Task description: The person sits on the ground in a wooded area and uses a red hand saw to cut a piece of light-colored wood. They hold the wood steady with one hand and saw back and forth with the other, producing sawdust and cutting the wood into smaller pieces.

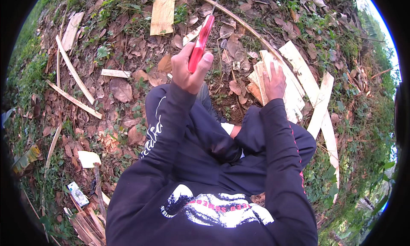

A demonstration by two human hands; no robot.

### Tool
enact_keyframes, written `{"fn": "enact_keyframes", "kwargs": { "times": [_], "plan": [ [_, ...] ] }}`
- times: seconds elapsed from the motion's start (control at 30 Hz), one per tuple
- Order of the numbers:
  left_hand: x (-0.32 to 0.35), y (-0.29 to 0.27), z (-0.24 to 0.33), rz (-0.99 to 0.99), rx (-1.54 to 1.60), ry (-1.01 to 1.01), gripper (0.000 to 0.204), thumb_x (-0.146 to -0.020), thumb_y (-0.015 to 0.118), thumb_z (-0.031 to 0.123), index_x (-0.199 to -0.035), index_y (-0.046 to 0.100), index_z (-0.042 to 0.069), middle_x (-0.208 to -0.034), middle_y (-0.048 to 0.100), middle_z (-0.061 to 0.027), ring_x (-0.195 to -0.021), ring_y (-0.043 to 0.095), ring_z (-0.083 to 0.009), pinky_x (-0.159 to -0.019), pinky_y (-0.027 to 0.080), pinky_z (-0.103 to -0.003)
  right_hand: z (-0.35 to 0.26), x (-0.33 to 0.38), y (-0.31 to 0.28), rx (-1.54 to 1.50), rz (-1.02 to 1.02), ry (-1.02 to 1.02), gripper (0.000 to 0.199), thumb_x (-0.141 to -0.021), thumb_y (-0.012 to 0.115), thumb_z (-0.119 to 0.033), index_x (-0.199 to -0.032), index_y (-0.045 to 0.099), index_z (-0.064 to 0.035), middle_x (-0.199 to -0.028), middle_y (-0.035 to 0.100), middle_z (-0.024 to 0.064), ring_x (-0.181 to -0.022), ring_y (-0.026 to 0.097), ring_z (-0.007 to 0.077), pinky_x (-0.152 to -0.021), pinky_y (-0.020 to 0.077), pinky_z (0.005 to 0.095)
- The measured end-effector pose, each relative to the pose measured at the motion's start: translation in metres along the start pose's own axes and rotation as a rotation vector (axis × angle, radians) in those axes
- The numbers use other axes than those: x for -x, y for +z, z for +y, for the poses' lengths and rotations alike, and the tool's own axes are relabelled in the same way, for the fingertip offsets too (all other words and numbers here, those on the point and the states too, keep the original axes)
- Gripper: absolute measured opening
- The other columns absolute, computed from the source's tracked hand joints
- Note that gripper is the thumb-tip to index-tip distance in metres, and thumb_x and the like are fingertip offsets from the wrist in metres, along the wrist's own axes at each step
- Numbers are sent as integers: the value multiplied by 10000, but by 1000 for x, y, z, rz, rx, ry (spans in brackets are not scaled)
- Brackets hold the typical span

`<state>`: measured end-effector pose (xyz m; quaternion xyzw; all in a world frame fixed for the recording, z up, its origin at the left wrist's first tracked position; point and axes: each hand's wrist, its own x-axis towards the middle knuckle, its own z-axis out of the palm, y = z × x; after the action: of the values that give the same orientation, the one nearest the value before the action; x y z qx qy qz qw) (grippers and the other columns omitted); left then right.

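My left hand [190, 69] is raised in front of me, fist closed around the red handle [200, 39] of a tool whose thin metal blade runs up out of the top of the view. My right hand [274, 81] lies flat on a pile of pale split wood strips [294, 88] on the ground to my right, fingers spread over the top pieces. I am crouched, dark sleeves and trousers filling the lower middle.
Dry brown leaves and low weeds cover the dirt. Loose wood slats lie at the left [72, 73], a wide board at the top [163, 11], a bundle of sticks at bottom left [87, 224], and a small white packet [78, 194] near it.
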<state>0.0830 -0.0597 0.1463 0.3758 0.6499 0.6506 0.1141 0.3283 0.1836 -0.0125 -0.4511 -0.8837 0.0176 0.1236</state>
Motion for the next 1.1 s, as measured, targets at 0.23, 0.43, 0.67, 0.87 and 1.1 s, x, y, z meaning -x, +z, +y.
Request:
{"fn": "enact_keyframes", "kwargs": {
  "times": [0.23, 0.43, 0.67, 0.87, 1.1],
  "plan": [
    [18, 26, -32, -83, 585, -298, 336, -856, 525, 165, -1106, 601, -46, -731, 586, -48, -600, 458, -66, -572, 362, -237, -1, 22, -21, -57, -23, 56, 646, -907, 630, -446, -1495, 436, -263, -1456, 402, 237, -1336, 397, 401, -1069, 346, 551],
    [23, 33, -65, -302, 848, -641, 215, -948, 516, 224, -894, 534, 17, -617, 457, 7, -584, 456, -121, -634, 396, -282, -24, 21, -7, 41, -56, 155, 688, -900, 622, -452, -1528, 376, -316, -1525, 309, 249, -1424, 297, 424, -1091, 241, 690],
    [33, 60, -52, -229, 587, -657, 338, -1055, 506, 333, -839, 514, 72, -584, 389, 49, -539, 374, -59, -544, 327, -235, -33, 14, -37, 86, -271, 334, 1013, -700, 850, -422, -1550, 304, -341, -1450, 363, 241, -1317, 384, 439, -1027, 338, 642],
    [31, 58, -52, -203, 558, -622, 325, -1044, 532, 330, -839, 517, 78, -586, 388, 51, -533, 360, -57, -540, 319, -232, 19, -5, -27, -10, -284, 53, 1065, -626, 906, -361, -1529, 340, -367, -1372, 429, 195, -1219, 462, 393, -972, 399, 556],
    [33, 55, -61, -263, 590, -595, 336, -1039, 544, 354, -856, 511, 75, -641, 436, 43, -552, 379, -41, -535, 302, -210, 21, -22, -36, -71, -287, 11, 893, -721, 798, -560, -1496, 409, -346, -1371, 447, 197, -1305, 428, 385, -1056, 361, 556]
  ]
}}
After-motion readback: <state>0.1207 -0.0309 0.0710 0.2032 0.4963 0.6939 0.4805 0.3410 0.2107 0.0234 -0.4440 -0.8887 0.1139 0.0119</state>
